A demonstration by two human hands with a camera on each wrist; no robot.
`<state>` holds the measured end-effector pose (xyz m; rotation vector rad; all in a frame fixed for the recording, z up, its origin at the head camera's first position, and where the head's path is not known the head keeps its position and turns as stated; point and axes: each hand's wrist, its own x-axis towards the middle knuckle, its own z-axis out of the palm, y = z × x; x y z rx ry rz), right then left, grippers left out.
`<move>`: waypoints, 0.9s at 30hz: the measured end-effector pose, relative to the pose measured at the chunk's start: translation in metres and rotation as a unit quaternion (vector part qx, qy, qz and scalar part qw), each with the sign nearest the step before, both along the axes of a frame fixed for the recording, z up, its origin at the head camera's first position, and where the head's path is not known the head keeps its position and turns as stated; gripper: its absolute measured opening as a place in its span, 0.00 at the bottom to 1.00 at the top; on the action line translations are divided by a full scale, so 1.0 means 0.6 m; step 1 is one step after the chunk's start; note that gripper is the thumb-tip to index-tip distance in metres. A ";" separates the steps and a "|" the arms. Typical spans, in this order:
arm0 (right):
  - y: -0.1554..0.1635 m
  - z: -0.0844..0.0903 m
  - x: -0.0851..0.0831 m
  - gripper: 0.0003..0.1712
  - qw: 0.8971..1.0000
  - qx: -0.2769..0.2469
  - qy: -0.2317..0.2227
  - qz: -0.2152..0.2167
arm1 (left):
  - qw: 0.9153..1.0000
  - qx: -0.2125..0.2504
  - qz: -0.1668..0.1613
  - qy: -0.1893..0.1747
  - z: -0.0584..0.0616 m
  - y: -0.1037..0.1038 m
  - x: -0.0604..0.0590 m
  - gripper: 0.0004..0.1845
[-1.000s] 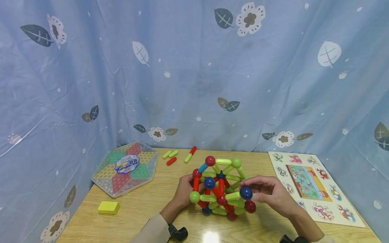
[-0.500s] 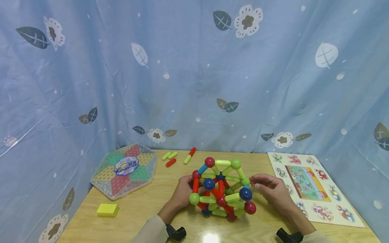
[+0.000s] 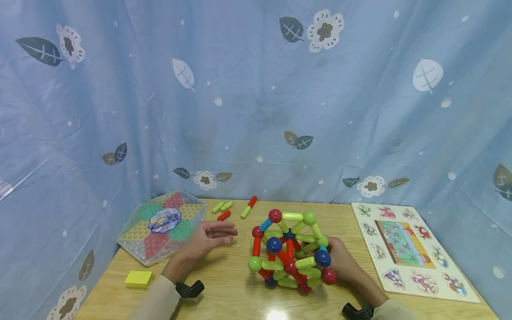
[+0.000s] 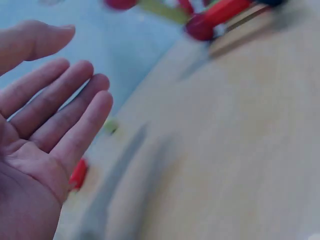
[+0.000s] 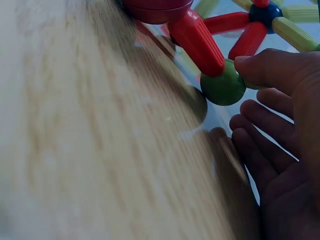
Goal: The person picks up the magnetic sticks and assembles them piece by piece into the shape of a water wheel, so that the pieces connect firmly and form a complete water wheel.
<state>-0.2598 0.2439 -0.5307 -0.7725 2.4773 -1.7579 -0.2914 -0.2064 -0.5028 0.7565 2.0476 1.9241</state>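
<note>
Counter [image 3: 224,293], wooden, nearest edge: two sleeved forearms.

Right hand [image 3: 340,262]: rested against the right side of the ball-and-rod model [image 3: 290,249], fingers [image 5: 265,70] loosely spread, thumb tip touching a green ball [image 5: 223,87]; nothing clasped.

Left hand [image 3: 208,235]: held above the counter left of the model and apart from it, palm open, fingers [image 4: 65,115] straight, released, holding nothing. A second before, this hand cupped the model's left side and the right hand pinched near a blue ball [image 3: 322,258].

Model: stood mid-counter, a closed cage, seemingly near complete.

Yellow block [image 3: 138,278]: near left.

Hexagonal game board [image 3: 162,226]: left.

Picture puzzle [image 3: 408,246]: right.

Spare rods [image 3: 234,209]: far edge, unused.
</note>
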 end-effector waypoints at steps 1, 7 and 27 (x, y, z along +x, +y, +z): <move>0.000 -0.001 0.000 0.16 1.000 0.008 0.002 -0.006 | 1.000 -0.001 0.008 0.006 0.004 -0.010 -0.006 0.27; 0.002 -0.004 0.003 0.14 1.000 0.016 0.006 -0.015 | 0.996 -0.058 0.064 0.020 0.022 -0.046 -0.049 0.25; 0.001 0.000 0.004 0.16 0.999 0.032 0.011 0.002 | 0.875 -0.389 0.157 0.239 0.011 0.017 -0.124 0.11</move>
